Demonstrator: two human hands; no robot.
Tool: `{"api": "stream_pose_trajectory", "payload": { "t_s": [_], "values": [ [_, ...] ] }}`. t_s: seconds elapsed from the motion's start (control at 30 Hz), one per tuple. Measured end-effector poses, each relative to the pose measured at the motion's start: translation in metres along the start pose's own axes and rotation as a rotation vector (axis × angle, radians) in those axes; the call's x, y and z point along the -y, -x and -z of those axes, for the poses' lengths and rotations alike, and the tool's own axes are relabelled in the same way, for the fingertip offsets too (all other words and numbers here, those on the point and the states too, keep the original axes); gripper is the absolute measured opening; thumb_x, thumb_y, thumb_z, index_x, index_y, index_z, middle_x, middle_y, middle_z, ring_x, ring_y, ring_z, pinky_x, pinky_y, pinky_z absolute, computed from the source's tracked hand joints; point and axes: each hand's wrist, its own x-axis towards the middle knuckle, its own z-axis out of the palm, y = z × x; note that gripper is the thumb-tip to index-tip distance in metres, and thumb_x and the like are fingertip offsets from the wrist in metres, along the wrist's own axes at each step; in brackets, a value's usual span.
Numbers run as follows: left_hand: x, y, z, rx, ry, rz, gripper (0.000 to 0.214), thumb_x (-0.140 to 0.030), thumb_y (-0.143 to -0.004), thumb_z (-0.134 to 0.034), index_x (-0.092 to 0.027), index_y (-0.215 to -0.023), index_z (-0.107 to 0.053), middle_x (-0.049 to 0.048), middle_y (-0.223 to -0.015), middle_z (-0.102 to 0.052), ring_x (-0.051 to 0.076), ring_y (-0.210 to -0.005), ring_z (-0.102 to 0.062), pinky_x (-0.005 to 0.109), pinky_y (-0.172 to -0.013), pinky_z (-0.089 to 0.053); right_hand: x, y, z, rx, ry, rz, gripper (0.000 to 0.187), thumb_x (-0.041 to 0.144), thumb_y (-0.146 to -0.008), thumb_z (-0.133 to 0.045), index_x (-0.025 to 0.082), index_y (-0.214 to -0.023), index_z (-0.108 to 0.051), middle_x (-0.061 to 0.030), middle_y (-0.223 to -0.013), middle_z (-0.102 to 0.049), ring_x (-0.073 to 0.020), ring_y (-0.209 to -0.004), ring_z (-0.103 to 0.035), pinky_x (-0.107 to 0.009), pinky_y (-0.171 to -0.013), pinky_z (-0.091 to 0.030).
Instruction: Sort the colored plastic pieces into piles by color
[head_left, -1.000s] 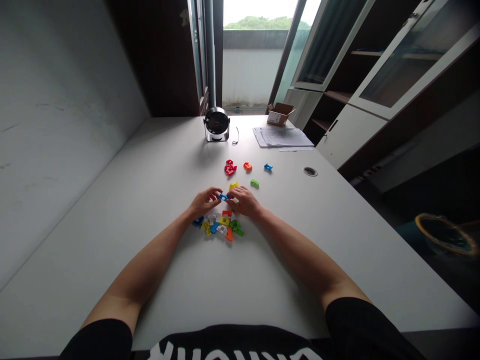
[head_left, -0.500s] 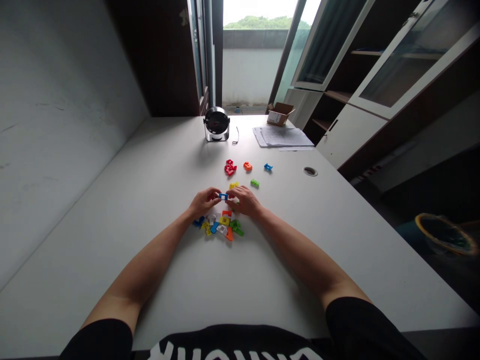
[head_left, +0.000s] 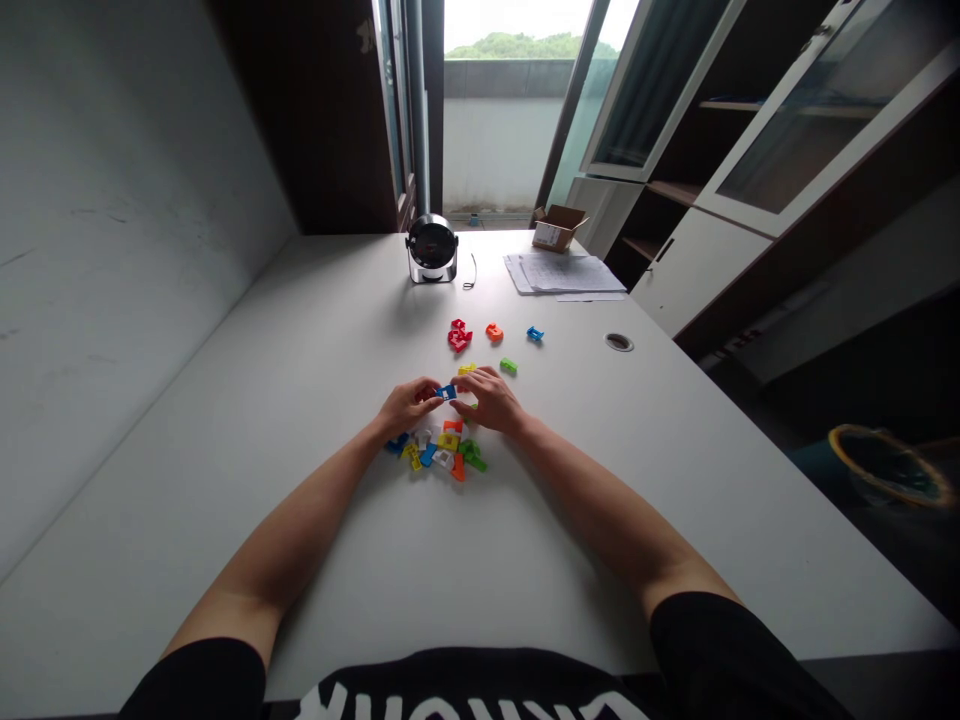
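Observation:
Between my two hands is a small blue plastic piece (head_left: pixel 447 392) with a pale gap in its middle. My left hand (head_left: pixel 409 405) pinches its left end, and the fingers of my right hand (head_left: pixel 491 400) close on its right end. Just below lies a mixed pile with a yellow piece (head_left: pixel 448 441), a white piece (head_left: pixel 443 459), an orange piece (head_left: pixel 458 467) and a green piece (head_left: pixel 472 454). Beyond my hands are red pieces (head_left: pixel 459 336), an orange piece (head_left: pixel 494 332), a blue piece (head_left: pixel 535 334) and a light green piece (head_left: pixel 508 366). My right hand partly hides another yellow piece (head_left: pixel 466 369).
A round black device on a stand (head_left: pixel 433 248) is at the back of the white table (head_left: pixel 322 330). Papers (head_left: pixel 566 273) and an open cardboard box (head_left: pixel 559 228) lie at the back right. A cable hole (head_left: pixel 619 342) sits near the right edge.
The blue piece has tilted between my fingers, so more of its blue face shows. Both hands stay in nearly the same place.

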Motion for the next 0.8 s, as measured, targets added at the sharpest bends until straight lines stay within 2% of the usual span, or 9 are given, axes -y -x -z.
{"api": "stream_pose_trajectory", "payload": {
  "t_s": [0.17, 0.27, 0.33, 0.43, 0.53, 0.6, 0.67, 0.8],
  "values": [
    [-0.001, 0.000, 0.000, -0.003, -0.002, 0.006, 0.039, -0.052, -0.086, -0.061, -0.021, -0.109, -0.067, 0.0019, -0.086, -0.069, 0.012, -0.074, -0.059, 0.022, -0.068, -0.046, 0.000, -0.001, 0.001, 0.002, -0.010, 0.005, 0.023, 0.037, -0.093, -0.060, 0.021, -0.109, -0.062, -0.0054, -0.094, -0.070, -0.0206, -0.091, -0.063, -0.037, -0.095, -0.040],
    [0.000, 0.000, 0.000, 0.001, 0.033, 0.013, 0.041, -0.050, -0.087, -0.060, -0.022, -0.117, -0.064, 0.0024, -0.087, -0.069, 0.012, -0.076, -0.060, 0.022, -0.069, -0.047, -0.017, -0.004, 0.006, -0.050, -0.013, -0.056, 0.021, 0.036, -0.091, -0.062, 0.020, -0.105, -0.063, -0.0046, -0.090, -0.070, -0.0199, -0.086, -0.064, -0.037, -0.094, -0.041],
    [0.001, 0.000, 0.000, 0.007, 0.037, 0.016, 0.042, -0.048, -0.088, -0.059, -0.022, -0.120, -0.063, 0.0027, -0.088, -0.069, 0.012, -0.076, -0.060, 0.022, -0.069, -0.047, -0.039, -0.004, 0.013, -0.152, -0.011, -0.202, 0.024, 0.038, -0.091, -0.061, 0.020, -0.106, -0.062, -0.0043, -0.090, -0.070, -0.0190, -0.082, -0.064, -0.037, -0.090, -0.044],
    [0.001, 0.001, 0.000, 0.019, -0.001, 0.012, 0.038, -0.045, -0.088, -0.059, -0.023, -0.117, -0.065, 0.0021, -0.088, -0.068, 0.012, -0.076, -0.059, 0.022, -0.069, -0.047, -0.082, 0.006, 0.030, -0.314, 0.039, -0.564, 0.029, 0.041, -0.090, -0.058, 0.019, -0.108, -0.062, -0.0039, -0.084, -0.068, -0.0184, -0.073, -0.061, -0.033, -0.077, -0.046],
    [-0.002, 0.002, 0.001, 0.038, -0.056, 0.003, 0.033, -0.043, -0.088, -0.058, -0.024, -0.114, -0.066, 0.0010, -0.088, -0.069, 0.012, -0.075, -0.059, 0.022, -0.070, -0.046, -0.120, 0.027, 0.046, -0.400, 0.215, -0.860, 0.032, 0.043, -0.086, -0.061, 0.019, -0.106, -0.063, -0.0055, -0.083, -0.067, -0.0223, -0.079, -0.060, -0.035, -0.079, -0.045],
    [-0.003, 0.002, 0.001, 0.041, -0.082, -0.001, 0.032, -0.042, -0.088, -0.057, -0.024, -0.113, -0.067, 0.0008, -0.088, -0.069, 0.012, -0.074, -0.059, 0.023, -0.070, -0.046, -0.136, 0.041, 0.052, -0.406, 0.282, -1.010, 0.032, 0.043, -0.083, -0.062, 0.019, -0.105, -0.063, -0.0075, -0.086, -0.067, -0.0247, -0.084, -0.060, -0.038, -0.083, -0.044],
    [-0.005, 0.002, 0.001, 0.041, -0.099, -0.006, 0.031, -0.042, -0.089, -0.056, -0.024, -0.111, -0.068, 0.0010, -0.087, -0.070, 0.013, -0.075, -0.060, 0.023, -0.069, -0.045, -0.143, 0.050, 0.052, -0.373, 0.346, -1.079, 0.031, 0.042, -0.081, -0.064, 0.021, -0.103, -0.063, -0.0094, -0.093, -0.068, -0.0279, -0.092, -0.060, -0.042, -0.088, -0.042],
    [-0.004, 0.002, 0.001, 0.043, -0.124, -0.016, 0.029, -0.041, -0.089, -0.054, -0.024, -0.107, -0.070, 0.0011, -0.087, -0.070, 0.013, -0.076, -0.061, 0.023, -0.068, -0.045, -0.144, 0.052, 0.046, -0.360, 0.420, -1.113, 0.033, 0.040, -0.079, -0.065, 0.020, -0.106, -0.059, -0.0127, -0.102, -0.067, -0.0312, -0.100, -0.059, -0.048, -0.094, -0.038]
  ]
}}
